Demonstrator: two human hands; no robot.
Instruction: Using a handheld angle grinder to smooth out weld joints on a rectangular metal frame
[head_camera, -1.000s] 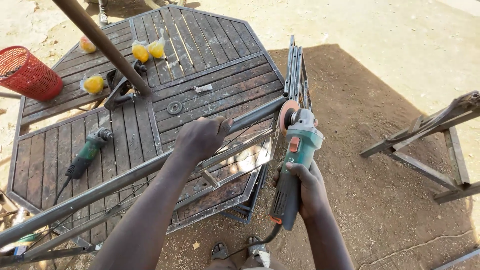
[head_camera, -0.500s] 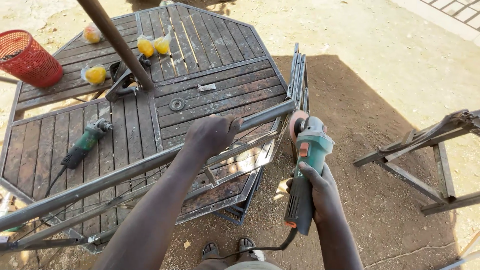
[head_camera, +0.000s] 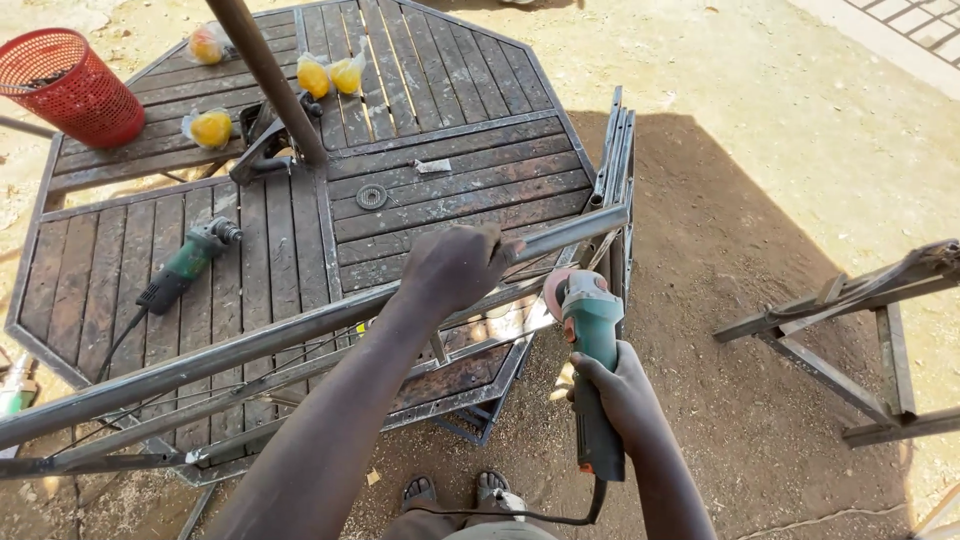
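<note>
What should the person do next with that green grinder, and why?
Probably bring the angle grinder a little up and left so its disc meets the metal bar. The left hand is gripping that bar on the table's edge, the right hand holds the grinder just below it, and the disc looks just short of the steel.

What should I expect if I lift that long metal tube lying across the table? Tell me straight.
The metal tube looks rigid and probably heavy. Overhanging the table at both ends, it may swing or tip. Its smooth faces could slide; the left hand already grips it.
</note>
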